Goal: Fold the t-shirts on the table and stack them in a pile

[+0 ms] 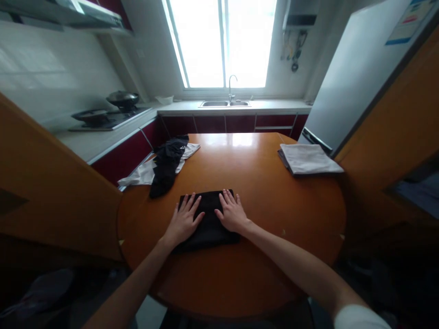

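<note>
A folded black garment [209, 224] lies flat on the wooden table [254, 274] in front of me, shaped as a rough rectangle. My left hand [184, 220] rests flat on its left part with the fingers spread. On its upper right part, my right hand [233, 214] lies palm down, fingers stretched out. Neither hand grips the cloth. What kind of garment it is cannot be made out. Farther left, a crumpled black garment [168, 164] lies over a white one [141, 173] at the table's edge. A neat stack of folded cloth, white on top [308, 158], sits at the far right.
Beyond the table runs a counter with a sink [224, 104] and faucet [230, 87] under the window. Pans [122, 98] stand on a stove at the left. A fridge [353, 68] rises at the right, and wooden door frames flank the table.
</note>
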Available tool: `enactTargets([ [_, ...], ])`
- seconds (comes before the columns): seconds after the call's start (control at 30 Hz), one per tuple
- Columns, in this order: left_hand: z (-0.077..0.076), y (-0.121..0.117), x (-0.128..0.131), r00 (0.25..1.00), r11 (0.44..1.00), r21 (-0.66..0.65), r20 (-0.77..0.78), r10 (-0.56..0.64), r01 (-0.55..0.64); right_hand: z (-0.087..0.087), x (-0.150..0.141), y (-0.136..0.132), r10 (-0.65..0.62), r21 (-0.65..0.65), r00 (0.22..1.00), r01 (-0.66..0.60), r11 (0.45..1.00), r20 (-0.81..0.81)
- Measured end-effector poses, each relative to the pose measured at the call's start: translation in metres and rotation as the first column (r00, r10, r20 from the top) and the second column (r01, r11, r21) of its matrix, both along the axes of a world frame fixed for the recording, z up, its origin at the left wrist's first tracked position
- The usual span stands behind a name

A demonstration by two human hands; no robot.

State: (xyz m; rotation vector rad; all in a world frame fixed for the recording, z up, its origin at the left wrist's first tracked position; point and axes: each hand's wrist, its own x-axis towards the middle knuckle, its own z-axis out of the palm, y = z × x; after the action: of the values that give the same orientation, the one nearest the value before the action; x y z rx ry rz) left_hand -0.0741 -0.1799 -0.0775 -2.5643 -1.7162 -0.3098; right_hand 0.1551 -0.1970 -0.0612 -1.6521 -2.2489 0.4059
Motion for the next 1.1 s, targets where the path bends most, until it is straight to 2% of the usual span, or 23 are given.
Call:
enactTargets([
  [0.13,0.007,-0.005,0.004,1.000,0.999,-0.028,0.019,0.024,-0.023,-0.002,0.016,0.007,-0.018,-0.037,0.999,0.019,0.999,0.034],
  [0.23,0.010,-0.007,0.007,0.999,0.998,-0.052,0.043,0.032,-0.030,0.003,0.037,0.025,-0.112,-0.100,0.992,0.118,0.988,0.061],
  [0.3,0.010,-0.008,0.008,0.998,0.998,-0.062,0.059,0.035,-0.032,0.008,0.047,0.035,-0.185,-0.084,0.981,0.189,0.978,0.049],
  [0.37,0.011,-0.009,0.008,0.997,0.997,-0.065,0.070,0.037,-0.033,0.013,0.048,0.034,-0.205,-0.013,0.979,0.205,0.979,0.004],
  [0.43,0.011,-0.009,0.008,0.997,0.997,-0.066,0.070,0.035,-0.030,0.016,0.039,0.022,-0.137,0.070,0.990,0.140,0.988,-0.045],
  [0.5,0.011,-0.009,0.007,0.997,0.997,-0.069,0.066,0.029,-0.025,0.015,0.024,0.000,0.006,0.123,0.998,0.002,0.992,-0.059],
  [0.57,0.010,-0.009,0.007,0.998,0.997,-0.071,0.064,0.026,-0.022,0.010,0.012,-0.024,0.162,0.139,0.986,-0.155,0.978,-0.041],
  [0.63,0.009,-0.009,0.007,0.998,0.997,-0.076,0.064,0.024,-0.019,0.004,0.006,-0.042,0.239,0.141,0.971,-0.234,0.962,-0.021],
  [0.77,0.008,-0.008,0.006,0.997,0.997,-0.078,0.076,0.024,-0.018,-0.004,0.012,-0.050,0.232,0.151,0.972,-0.227,0.962,-0.020],
  [1.0,0.016,-0.009,0.004,0.980,0.995,-0.077,0.185,0.078,-0.065,0.002,0.028,-0.044,0.120,0.217,0.984,-0.090,0.972,-0.131],
  [1.1,0.016,-0.008,0.004,0.981,0.992,-0.117,0.178,0.075,-0.055,0.001,0.024,-0.046,0.130,0.165,0.986,-0.113,0.980,-0.100],
])
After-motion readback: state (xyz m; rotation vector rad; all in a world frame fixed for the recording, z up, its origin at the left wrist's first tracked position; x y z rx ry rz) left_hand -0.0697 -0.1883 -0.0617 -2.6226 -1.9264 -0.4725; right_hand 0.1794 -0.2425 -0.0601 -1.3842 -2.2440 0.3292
